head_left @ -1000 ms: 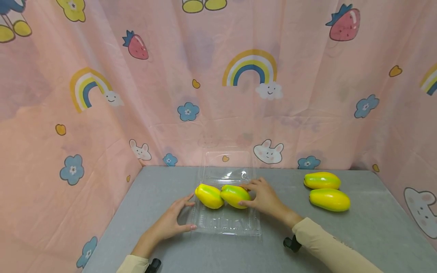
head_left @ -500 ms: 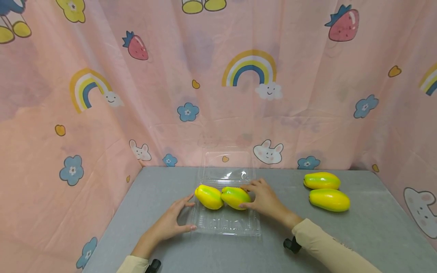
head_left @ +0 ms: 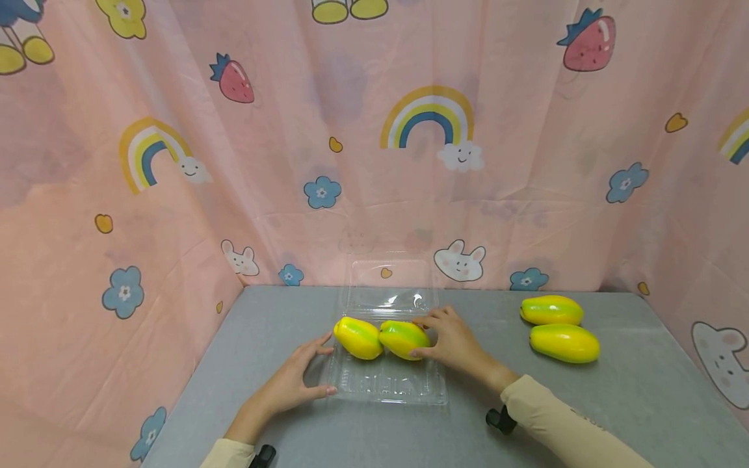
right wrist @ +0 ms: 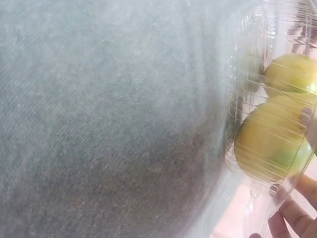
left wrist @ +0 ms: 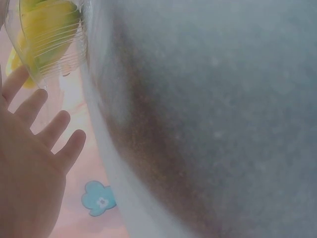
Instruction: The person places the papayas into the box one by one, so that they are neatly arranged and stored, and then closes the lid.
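Observation:
Two glossy yellow papayas with green streaks lie end to end in an unlidded clear plastic clamshell box [head_left: 389, 390], across its rear half. My right hand [head_left: 456, 341] grips the right papaya [head_left: 404, 339] at its right end, thumb in front and fingers behind. Beside the left papaya [head_left: 358, 338], my left hand [head_left: 287, 380] rests with spread fingers at the box's left edge. In the left wrist view those fingers [left wrist: 52, 129] look straight, near the box wall. The right wrist view shows both papayas through the ribbed plastic, with my right fingers [right wrist: 292, 213] partly behind it.
Two more papayas, a rear one [head_left: 552, 310] and a front one [head_left: 564, 343], lie on the grey table [head_left: 497, 396] at right. The box's raised lid [head_left: 389, 279] leans back towards the pink patterned curtain [head_left: 374, 214] behind the table.
The right papaya has shifted very slightly towards the front, with my right hand on it. My left hand keeps its place at the box edge.

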The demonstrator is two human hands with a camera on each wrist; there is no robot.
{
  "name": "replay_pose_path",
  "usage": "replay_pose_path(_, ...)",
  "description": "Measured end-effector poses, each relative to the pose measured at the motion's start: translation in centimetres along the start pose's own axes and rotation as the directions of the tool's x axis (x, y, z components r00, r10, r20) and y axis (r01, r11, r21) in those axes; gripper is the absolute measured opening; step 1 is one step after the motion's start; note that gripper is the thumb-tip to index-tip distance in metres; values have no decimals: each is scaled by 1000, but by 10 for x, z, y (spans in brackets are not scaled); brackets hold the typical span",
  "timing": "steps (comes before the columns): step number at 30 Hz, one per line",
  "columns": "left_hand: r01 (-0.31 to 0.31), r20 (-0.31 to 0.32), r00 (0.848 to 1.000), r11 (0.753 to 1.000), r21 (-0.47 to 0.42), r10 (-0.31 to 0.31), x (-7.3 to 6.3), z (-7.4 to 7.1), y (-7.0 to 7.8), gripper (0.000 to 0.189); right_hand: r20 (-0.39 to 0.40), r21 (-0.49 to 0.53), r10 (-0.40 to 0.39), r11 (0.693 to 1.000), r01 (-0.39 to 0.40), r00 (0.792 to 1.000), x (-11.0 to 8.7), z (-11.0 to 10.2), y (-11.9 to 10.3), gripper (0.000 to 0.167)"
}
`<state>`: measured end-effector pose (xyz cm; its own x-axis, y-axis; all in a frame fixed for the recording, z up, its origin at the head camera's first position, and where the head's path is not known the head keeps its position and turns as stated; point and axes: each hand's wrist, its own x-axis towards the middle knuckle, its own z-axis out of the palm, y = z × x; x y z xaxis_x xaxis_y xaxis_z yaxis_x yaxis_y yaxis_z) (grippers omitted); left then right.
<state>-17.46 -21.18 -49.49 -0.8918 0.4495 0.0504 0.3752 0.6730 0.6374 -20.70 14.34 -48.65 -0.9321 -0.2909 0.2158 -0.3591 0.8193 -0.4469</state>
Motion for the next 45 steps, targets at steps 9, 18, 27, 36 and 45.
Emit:
replay_pose_path(9,-2,6,1000,1000,-1,2,0,0,0,75,0,7,4,1000,-4,1000,-1,-1,-2,65)
replay_pose_path(18,5,5,1000,1000,3,-5,-1,0,-1,75,5,15,-2,1000,2,1000,-1,-1,-1,66)
replay_pose_path(27,7,8,1000,1000,3,-7,-1,0,0,75,8,12,-15,1000,15,1000,-1,-2,-1,68)
replay_pose_path(36,8,9,1000,1000,12,-9,0,0,0,75,20,26,-11,1000,11,1000,-2,-4,-2,69)
replay_pose_path(45,26,8,1000,1000,-1,-26,0,-1,1,74,3,27,-2,1000,2,1000,-2,-4,-2,61)
